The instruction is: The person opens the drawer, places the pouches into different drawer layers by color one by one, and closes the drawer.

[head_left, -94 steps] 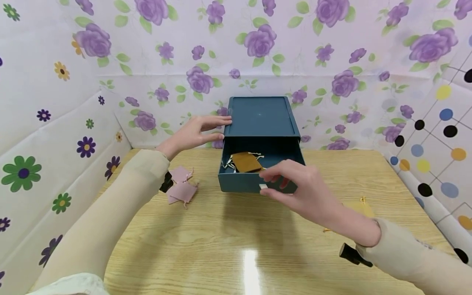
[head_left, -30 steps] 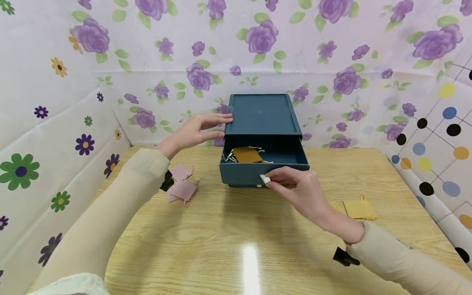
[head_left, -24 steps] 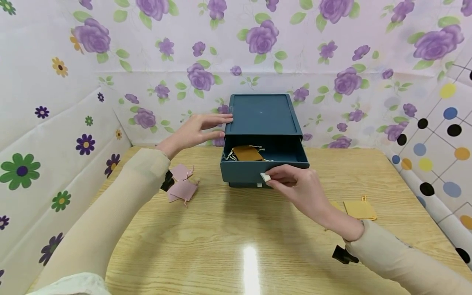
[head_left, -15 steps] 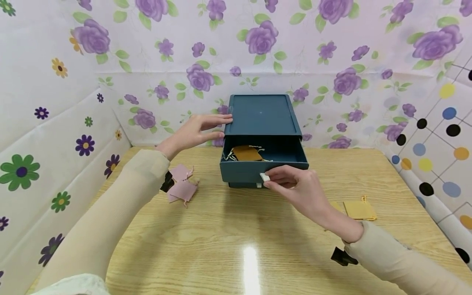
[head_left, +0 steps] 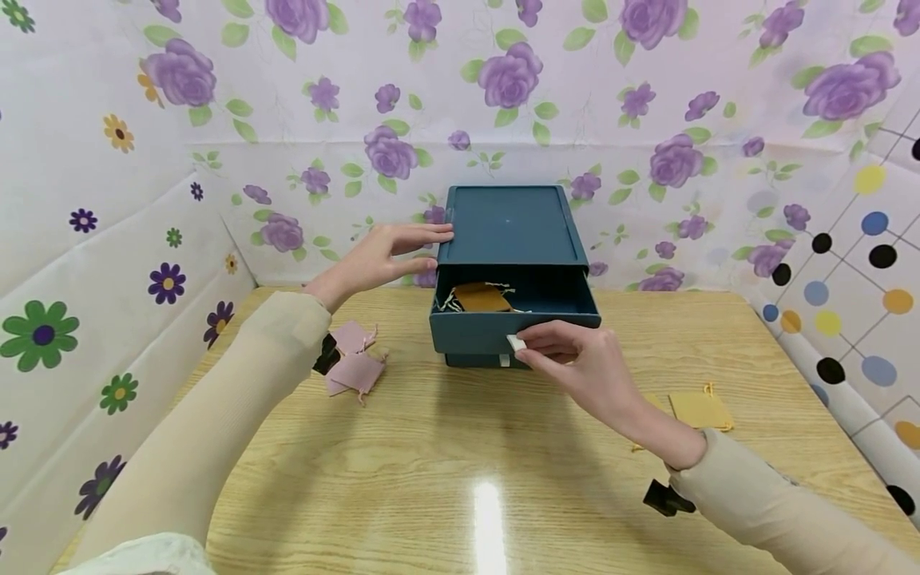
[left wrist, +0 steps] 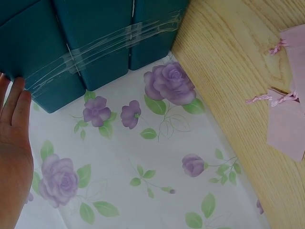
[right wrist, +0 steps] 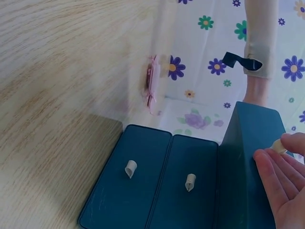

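A dark blue drawer cabinet (head_left: 506, 224) stands against the back cloth, its top drawer (head_left: 470, 334) partly pulled out. Between thumb and index finger, my right hand (head_left: 592, 363) pinches the white pull tab (head_left: 515, 343) on that drawer's front; the right wrist view shows the tab (right wrist: 278, 146) too. Straight fingers of my left hand (head_left: 384, 251) touch the left edge of the cabinet's top, with the thumb lower on its side. Inside the drawer lies an orange-brown drawstring pouch (head_left: 481, 298) with cream cords, at the left. In the left wrist view, clear tape (left wrist: 100, 51) runs across the cabinet's side.
Pink drawstring pouches (head_left: 355, 371) lie on the wooden table (head_left: 402, 471) left of the cabinet. Yellow pouches (head_left: 700, 409) lie at the right, one partly behind my right wrist. Two lower drawers with white tabs (right wrist: 190, 182) are closed. Patterned cloth walls surround the table.
The top drawer has slid inward some way since the earliest frame. My right hand's fingers, then spread around the tab, now pinch it. My left hand has stayed at the cabinet's edge.
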{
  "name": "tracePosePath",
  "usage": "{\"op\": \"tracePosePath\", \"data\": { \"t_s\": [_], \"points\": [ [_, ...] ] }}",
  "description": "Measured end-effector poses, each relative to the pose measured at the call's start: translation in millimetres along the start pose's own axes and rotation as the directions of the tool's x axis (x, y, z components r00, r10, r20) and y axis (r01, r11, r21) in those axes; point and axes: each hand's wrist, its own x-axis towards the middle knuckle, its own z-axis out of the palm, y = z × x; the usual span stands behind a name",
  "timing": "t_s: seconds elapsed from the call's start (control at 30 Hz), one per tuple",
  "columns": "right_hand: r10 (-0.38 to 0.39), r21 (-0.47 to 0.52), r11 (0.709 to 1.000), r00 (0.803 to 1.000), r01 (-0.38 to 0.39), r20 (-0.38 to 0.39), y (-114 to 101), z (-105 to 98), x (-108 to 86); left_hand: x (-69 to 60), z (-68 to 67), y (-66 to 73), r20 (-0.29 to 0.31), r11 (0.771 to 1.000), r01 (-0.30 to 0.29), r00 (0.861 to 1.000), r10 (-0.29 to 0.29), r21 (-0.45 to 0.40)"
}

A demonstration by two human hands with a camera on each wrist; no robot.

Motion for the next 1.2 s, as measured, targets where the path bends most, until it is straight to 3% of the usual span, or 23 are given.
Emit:
{"op": "tracePosePath", "data": {
  "t_s": [0.73, 1.2],
  "points": [
    [0.014, -0.011, 1.000, 0.999, -0.013, 0.039, 2.1, -2.5, 0.0, -0.5, 3.2, -2.2, -0.016, 0.999, 0.002, 1.000, -0.003, -0.032],
    [0.019, -0.029, 0.999, 1.000, -0.019, 0.020, 8.6, -2.7, 10.6, -1.4, 1.8, -0.8, -0.010, 1.000, 0.012, 1.000, -0.012, -0.023]
  ]
}}
